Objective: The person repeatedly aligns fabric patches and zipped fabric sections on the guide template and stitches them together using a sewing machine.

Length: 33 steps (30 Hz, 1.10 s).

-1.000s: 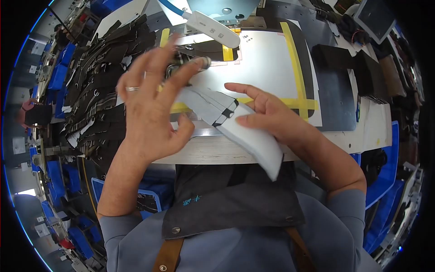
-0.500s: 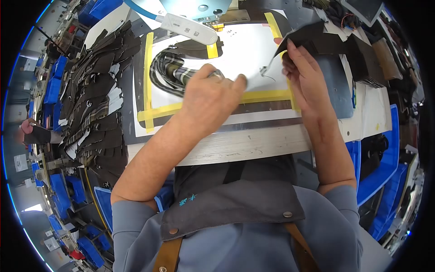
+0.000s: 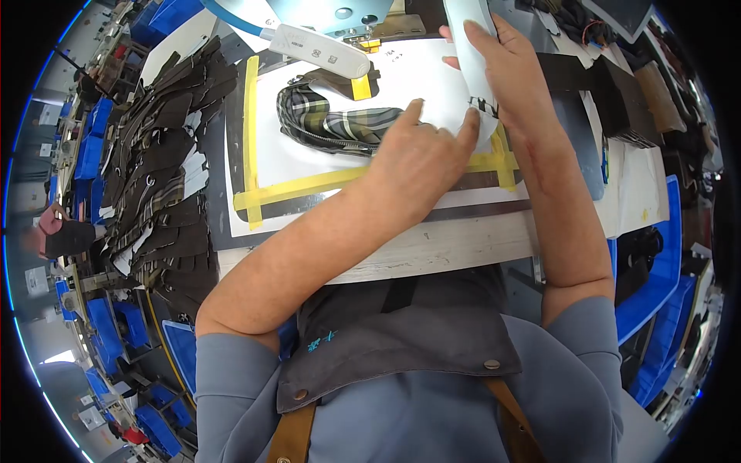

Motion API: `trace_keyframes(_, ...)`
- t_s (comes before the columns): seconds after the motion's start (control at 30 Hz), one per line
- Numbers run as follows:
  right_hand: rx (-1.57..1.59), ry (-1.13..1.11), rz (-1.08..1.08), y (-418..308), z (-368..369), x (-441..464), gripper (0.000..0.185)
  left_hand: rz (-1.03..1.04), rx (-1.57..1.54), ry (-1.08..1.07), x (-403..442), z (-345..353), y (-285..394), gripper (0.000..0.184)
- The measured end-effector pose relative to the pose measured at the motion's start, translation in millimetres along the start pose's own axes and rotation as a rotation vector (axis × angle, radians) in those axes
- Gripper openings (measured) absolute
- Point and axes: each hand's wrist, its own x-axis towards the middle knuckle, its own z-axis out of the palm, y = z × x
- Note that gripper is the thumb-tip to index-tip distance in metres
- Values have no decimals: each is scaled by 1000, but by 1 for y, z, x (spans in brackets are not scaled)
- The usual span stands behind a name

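A plaid fabric strip (image 3: pixel 351 123) with a zipper along its edge lies curved on the white sheet (image 3: pixel 324 171). Its right end runs under my left hand (image 3: pixel 423 163), whose lower fingers curl over it while index finger and thumb stretch apart. My right hand (image 3: pixel 513 73) is closed on a long piece of fabric (image 3: pixel 471 54), pale side facing me. That piece's lower end, with a small dark detail, is close to my left thumb; I cannot tell whether they touch. A dark fabric end (image 3: pixel 340 79) lies beyond the plaid part, near a yellow tape tab (image 3: pixel 360 87).
Yellow tape (image 3: pixel 301 186) borders the sheet. A white device (image 3: pixel 320 51) with a blue cable overhangs the far side. Piled dark and plaid strips (image 3: pixel 166 154) lie at left. A black box (image 3: pixel 624 100) stands at right, with a blue bin (image 3: pixel 656 278) below. Another person (image 3: pixel 65 231) is far left.
My left hand has moved right, and the plaid strip has shifted and straightened rightward with it. My right hand has moved away from me, turning its fabric piece from dark side to pale side.
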Motion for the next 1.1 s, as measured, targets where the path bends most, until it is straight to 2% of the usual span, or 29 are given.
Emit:
trace_keyframes(0.03, -140, 27, -20, -3, -1, -2, 43, 2, 0, -2, -5, -5, -8, 48)
trace_keyframes(0.07, -137, 29, -19, 1, -9, 2, 43, 17, 5, -37, -12, -14, -21, 45)
trace_keyframes(0.13, -777, -349, -396, 15, -28, 13, 40, 37, 9, -73, -24, -33, -48, 42)
trace_keyframes(0.17, -788, -343, -304, 17, -20, 9, 45, 12, -129, -130, -29, -42, -61, 37)
trace_keyframes(0.2, -789, -339, -302, 23, -19, 12, 45, -12, -267, -187, -34, -47, -73, 32)
trace_keyframes(0.23, -908, -441, -438, 30, -20, 19, 46, -5, -268, -189, -38, -46, -83, 32)
trace_keyframes(0.27, -1025, -543, -575, 34, -18, 23, 48, -236, -455, -183, -40, -41, -93, 28)
trace_keyframes(0.3, -1034, -565, -592, 39, -12, 26, 50, -469, -637, -175, -41, -35, -102, 24)
trace_keyframes(0.33, -1034, -558, -589, 43, -7, 30, 50, -462, -637, -179, -41, -26, -110, 24)
trace_keyframes(0.4, -1034, -634, -674, 52, 0, 38, 61, -594, -491, 6, -38, -2, -123, 28)
trace_keyframes(0.43, -1020, -597, -678, 56, 4, 37, 61, -424, -378, 79, -36, 4, -128, 29)
trace_keyframes(0.47, -1020, -594, -674, 57, 6, 39, 61, -420, -380, 76, -32, 11, -130, 29)
trace_keyframes(0.53, -993, -602, -678, 61, 7, 42, 56, -183, 17, 155, -24, 19, -129, 32)
trace_keyframes(0.57, -1008, -616, -688, 63, 7, 44, 51, -376, -113, -21, -18, 20, -129, 34)
trace_keyframes(0.6, -1005, -613, -686, 65, 7, 45, 51, -373, -112, -24, -12, 22, -125, 34)
trace_keyframes(0.67, -1009, -602, -726, 69, 8, 44, 49, -549, -16, -128, 0, 25, -117, 35)
trace_keyframes(0.7, -946, -597, -741, 71, 10, 45, 46, -462, 33, -25, -4, 38, -117, 37)
trace_keyframes(0.73, -942, -598, -738, 72, 11, 44, 46, -498, 88, -26, 5, 43, -113, 37)
trace_keyframes(0.8, -991, -553, -769, 72, 11, 43, 44, -687, -73, -43, 14, 44, -109, 34)
trace_keyframes(0.83, -988, -553, -767, 73, 11, 44, 44, -687, -73, -46, 12, 50, -112, 34)
trace_keyframes(0.9, -971, -570, -791, 77, 10, 44, 44, -618, -79, 133, 3, 67, -118, 32)
trace_keyframes(0.93, -967, -569, -789, 77, 10, 44, 44, -617, -78, 128, 6, 65, -115, 32)
trace_keyframes(1.0, -952, -560, -811, 77, 10, 42, 43, -759, -81, 102, 12, 61, -108, 31)
trace_keyframes(1.1, -927, -592, -772, 72, 10, 42, 42, -776, -27, 206, 12, 74, -111, 27)
